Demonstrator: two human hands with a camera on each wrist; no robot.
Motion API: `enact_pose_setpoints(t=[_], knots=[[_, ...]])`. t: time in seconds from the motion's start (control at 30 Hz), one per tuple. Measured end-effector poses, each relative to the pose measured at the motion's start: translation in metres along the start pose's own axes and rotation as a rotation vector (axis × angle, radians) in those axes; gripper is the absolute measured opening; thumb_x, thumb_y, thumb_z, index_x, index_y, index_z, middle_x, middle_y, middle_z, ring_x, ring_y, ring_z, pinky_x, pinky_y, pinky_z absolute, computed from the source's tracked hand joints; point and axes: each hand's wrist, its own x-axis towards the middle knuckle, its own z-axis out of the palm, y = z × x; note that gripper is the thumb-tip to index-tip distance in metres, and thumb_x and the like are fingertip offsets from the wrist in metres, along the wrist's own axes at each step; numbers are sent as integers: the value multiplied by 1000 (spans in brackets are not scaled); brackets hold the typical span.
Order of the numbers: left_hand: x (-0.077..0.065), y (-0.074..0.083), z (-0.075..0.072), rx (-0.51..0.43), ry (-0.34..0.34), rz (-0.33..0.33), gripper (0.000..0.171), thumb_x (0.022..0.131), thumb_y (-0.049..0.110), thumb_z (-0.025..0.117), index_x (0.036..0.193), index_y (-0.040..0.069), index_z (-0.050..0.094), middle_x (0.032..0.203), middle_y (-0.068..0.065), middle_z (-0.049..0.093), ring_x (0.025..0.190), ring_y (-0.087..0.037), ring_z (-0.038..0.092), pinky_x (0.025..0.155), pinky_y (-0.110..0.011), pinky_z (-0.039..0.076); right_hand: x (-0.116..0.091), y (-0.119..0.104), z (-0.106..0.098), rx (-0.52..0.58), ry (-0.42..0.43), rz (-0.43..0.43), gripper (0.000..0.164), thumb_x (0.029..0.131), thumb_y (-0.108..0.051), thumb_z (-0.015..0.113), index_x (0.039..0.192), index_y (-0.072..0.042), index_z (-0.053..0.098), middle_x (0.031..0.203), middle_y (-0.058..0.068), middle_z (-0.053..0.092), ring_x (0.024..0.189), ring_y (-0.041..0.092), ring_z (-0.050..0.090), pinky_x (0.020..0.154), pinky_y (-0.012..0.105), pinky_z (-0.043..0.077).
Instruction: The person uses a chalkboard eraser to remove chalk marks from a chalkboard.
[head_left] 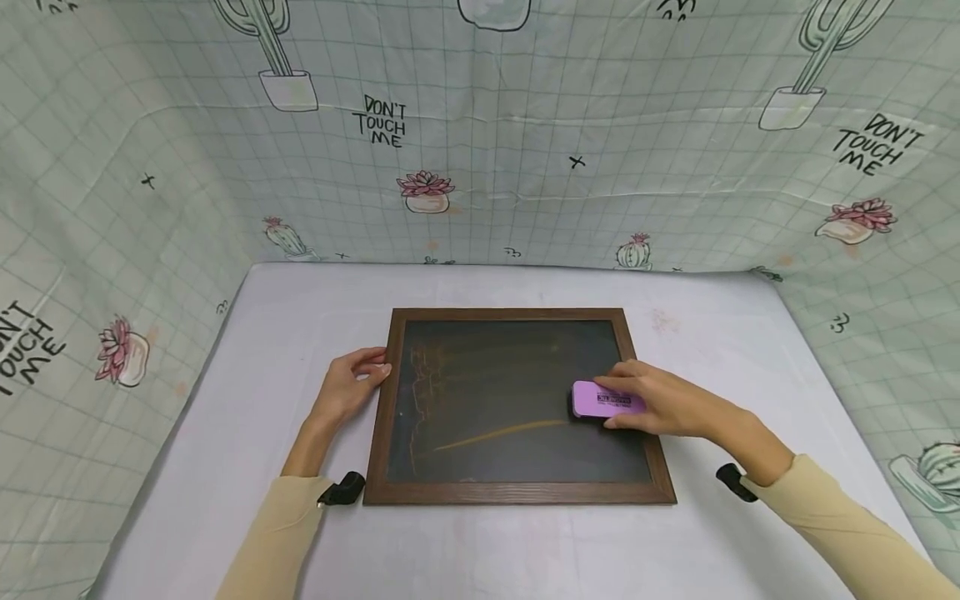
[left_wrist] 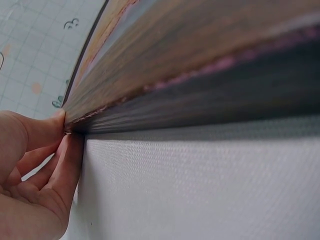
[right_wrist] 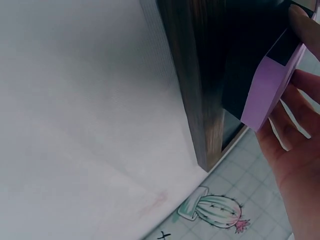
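Note:
A chalkboard [head_left: 510, 367] in a brown wooden frame lies on the white table, with an orange-yellow chalk line [head_left: 501, 433] across its lower half and fainter orange streaks at its left. My left hand [head_left: 347, 387] pinches the frame's left edge; in the left wrist view the thumb [left_wrist: 47, 130] is on its upper edge and the fingers are against its side. Over the right part of the board, my right hand [head_left: 660, 400] grips a purple eraser [head_left: 588, 398] by its long sides. The eraser's dark underside faces the board, at the right end of the line.
White table surface [head_left: 525, 550] surrounds the board. A pale grid-patterned cloth [head_left: 510, 125] with cactus drawings stands up behind and along both sides. Black wrist devices [head_left: 737, 482] show at both sleeve cuffs. A faint reddish smudge [head_left: 663, 321] marks the table at the back right.

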Motion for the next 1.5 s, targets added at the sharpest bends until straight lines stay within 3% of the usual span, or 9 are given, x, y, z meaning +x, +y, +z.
enact_pose_setpoints(t=[0.27, 0.67, 1.5], knots=[[1, 1, 1, -3, 6, 3, 44, 102, 11, 64, 143, -5, 55, 134, -26, 63, 125, -39, 60, 104, -50, 43, -12, -6, -3, -4, -16, 21, 55, 88, -36, 83, 128, -1, 70, 114, 3, 64, 95, 11, 56, 81, 34, 52], [0, 2, 1, 3, 16, 6, 43, 102, 10, 64, 142, -5, 56, 134, -26, 63, 124, -39, 60, 105, -50, 42, -17, -9, 7, 2, 32, -92, 53, 87, -32, 85, 125, 3, 71, 107, 2, 61, 90, 8, 52, 74, 28, 50], [-3, 4, 1, 9, 12, -2, 44, 102, 11, 64, 143, -5, 55, 135, -26, 62, 127, -40, 57, 107, -53, 40, 15, -26, 18, 10, -29, -103, 56, 88, -33, 83, 129, 2, 69, 109, 4, 62, 91, 10, 52, 77, 28, 50]])
